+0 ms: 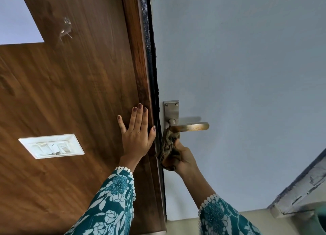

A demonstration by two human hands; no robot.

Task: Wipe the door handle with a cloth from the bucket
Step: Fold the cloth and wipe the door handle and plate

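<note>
A metal lever door handle [191, 126] juts right from its steel backplate [171, 111] on the pale grey-blue door [247, 76]. My right hand [186, 161] grips a bunched brown cloth [169, 146], whose top presses against the underside of the handle near its pivot. My left hand [136, 131] lies flat, fingers spread, on the brown wood panel [79, 93] beside the door's edge. No bucket is in view.
A white switch plate [51, 146] is set into the wood panel at the left. A small metal hook [66, 29] sticks out higher up. A worn grey frame edge [303, 194] runs across the lower right corner.
</note>
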